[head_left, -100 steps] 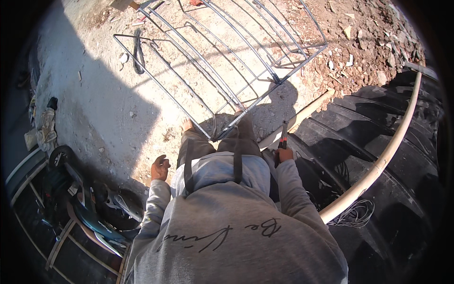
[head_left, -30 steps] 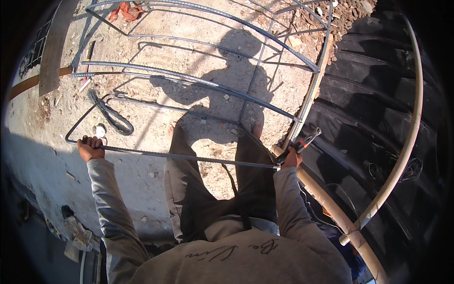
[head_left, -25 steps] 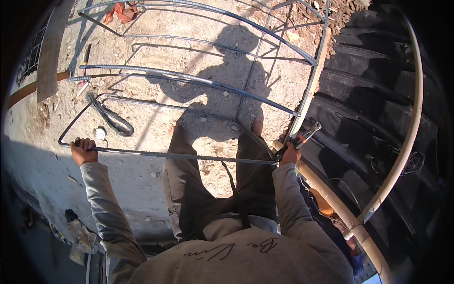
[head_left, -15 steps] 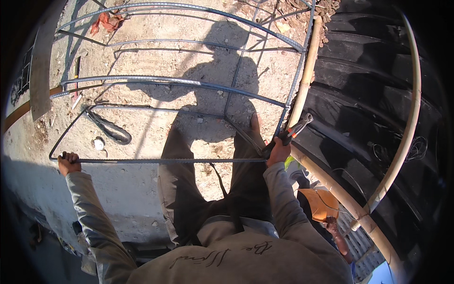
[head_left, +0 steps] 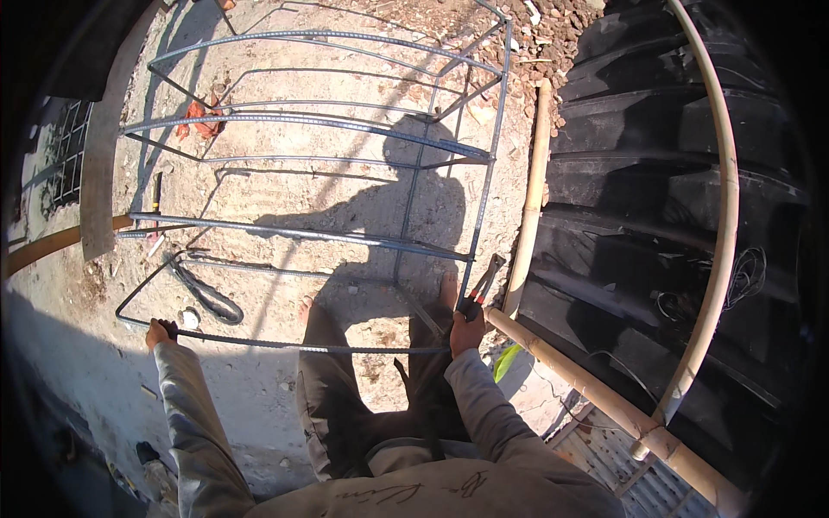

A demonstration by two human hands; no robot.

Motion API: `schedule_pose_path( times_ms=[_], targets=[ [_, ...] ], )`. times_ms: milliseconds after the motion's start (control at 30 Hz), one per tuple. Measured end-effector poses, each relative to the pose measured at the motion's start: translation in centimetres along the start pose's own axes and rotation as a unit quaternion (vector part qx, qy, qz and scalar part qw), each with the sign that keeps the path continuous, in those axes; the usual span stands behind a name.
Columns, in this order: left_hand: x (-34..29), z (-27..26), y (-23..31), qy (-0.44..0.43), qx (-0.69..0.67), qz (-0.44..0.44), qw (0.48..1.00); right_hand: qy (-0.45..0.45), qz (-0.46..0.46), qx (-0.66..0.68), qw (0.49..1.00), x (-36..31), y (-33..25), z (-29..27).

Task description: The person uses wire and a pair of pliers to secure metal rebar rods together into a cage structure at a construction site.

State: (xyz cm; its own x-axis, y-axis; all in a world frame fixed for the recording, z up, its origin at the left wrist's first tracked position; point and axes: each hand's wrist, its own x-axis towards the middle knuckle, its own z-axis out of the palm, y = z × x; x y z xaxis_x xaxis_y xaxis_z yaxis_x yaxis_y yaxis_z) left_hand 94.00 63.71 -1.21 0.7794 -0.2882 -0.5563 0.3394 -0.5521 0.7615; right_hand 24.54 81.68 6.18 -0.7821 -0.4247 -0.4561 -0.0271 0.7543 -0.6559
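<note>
My left hand [head_left: 161, 333] is closed around the near bar of a bent rebar stirrup [head_left: 285, 346], close to its left corner. At the bar's right end, my right hand [head_left: 467, 330] grips a pair of pincers [head_left: 490, 274] with red and black handles, jaws pointing away from me. Whether the right fingers also clasp the bar is hidden. Beyond the stirrup stretches a rebar cage [head_left: 302, 233] of long ribbed bars and several stirrups. A dark looped bundle [head_left: 207, 298], seemingly tie wire, lies on the ground inside the stirrup. My legs stand within the stirrup's outline.
Bamboo poles [head_left: 596, 367] run along the right, beside black corrugated sheeting [head_left: 630, 198]. A wooden board [head_left: 102, 173] stands at the left. Orange crumpled scrap [head_left: 205, 123] and rubble [head_left: 574, 39] lie farther off. A slatted surface [head_left: 639, 466] is at lower right.
The view has shifted, showing more of the far cage; hands and stirrup appear lower in the picture. Another person's hand and an orange object at lower right have left view. Both grips stay.
</note>
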Motion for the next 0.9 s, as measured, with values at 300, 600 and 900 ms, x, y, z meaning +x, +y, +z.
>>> schedule_pose_path(
  times_ms=[300,600,900],
  targets=[
    [-30.3,2.2,-10.9,-0.015,0.318,0.131,0.939,-0.153,0.027,0.098,0.983,5.9,2.1,-5.3],
    [-67.4,-6.3,-19.0,-0.257,0.596,0.185,0.737,-0.3,-0.05,-0.332,0.893,17.7,6.7,-20.7],
    [-69.7,-11.0,-20.5,-0.389,0.614,0.007,0.687,-0.258,-0.053,-0.394,0.881,19.5,9.6,-19.4]
  ],
)
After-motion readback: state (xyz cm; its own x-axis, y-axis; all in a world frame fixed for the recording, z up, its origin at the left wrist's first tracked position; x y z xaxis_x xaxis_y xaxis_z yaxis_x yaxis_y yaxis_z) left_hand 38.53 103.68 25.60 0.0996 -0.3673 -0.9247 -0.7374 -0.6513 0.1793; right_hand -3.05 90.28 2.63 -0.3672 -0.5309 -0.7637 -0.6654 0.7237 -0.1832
